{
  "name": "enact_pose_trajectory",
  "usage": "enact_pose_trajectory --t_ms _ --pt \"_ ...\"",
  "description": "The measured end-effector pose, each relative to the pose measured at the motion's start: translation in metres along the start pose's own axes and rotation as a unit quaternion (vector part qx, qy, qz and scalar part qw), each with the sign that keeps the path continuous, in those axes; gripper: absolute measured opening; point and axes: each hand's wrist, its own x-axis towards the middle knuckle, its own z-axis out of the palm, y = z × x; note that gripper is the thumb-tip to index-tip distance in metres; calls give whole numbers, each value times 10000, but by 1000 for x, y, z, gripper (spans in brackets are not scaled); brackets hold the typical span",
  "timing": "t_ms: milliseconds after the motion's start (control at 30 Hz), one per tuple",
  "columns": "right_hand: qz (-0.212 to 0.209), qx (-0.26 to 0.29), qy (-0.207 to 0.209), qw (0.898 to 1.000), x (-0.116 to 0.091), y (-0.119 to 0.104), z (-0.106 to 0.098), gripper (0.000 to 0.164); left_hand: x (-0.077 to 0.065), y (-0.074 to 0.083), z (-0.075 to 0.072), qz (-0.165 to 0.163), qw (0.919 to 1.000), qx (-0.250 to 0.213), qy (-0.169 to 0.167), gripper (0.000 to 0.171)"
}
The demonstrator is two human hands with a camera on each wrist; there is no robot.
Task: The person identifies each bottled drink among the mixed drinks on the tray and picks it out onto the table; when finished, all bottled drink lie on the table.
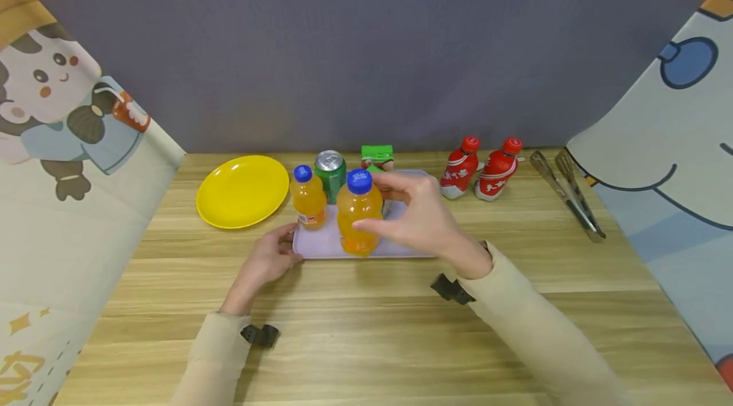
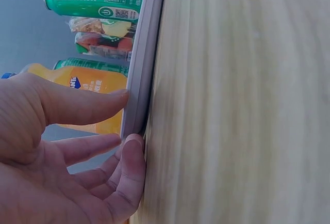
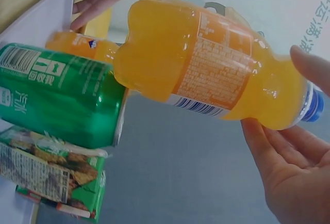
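Observation:
My right hand [image 1: 420, 215] grips an orange soda bottle [image 1: 359, 221] with a blue cap near its neck. The bottle is raised over a lilac tray [image 1: 329, 245], its base higher than a green can [image 3: 56, 100] in the right wrist view. At the tray's front left corner, my left hand [image 1: 272, 256] pinches the rim, thumb on top and fingers at the outer side. On the tray stand a second orange soda bottle [image 1: 309, 202], another green can [image 1: 330, 174] and a green snack pack [image 1: 376, 156]. The lifted bottle partly hides the nearer can in the head view.
Left of the tray lies a yellow plate [image 1: 243, 193]. Two red-capped bottle-shaped packs [image 1: 460, 170] stand to its right, with metal tongs [image 1: 567, 193] farther right. A grey wall [image 1: 366, 43] rises behind the wooden table [image 1: 343, 336].

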Motion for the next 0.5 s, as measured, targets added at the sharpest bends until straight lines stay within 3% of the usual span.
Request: enact_pose_trajectory --t_ms 500 --pt "61 -228 160 9996 -11 -5 -24 55 0 0 0 14 10000 10 -5 66"
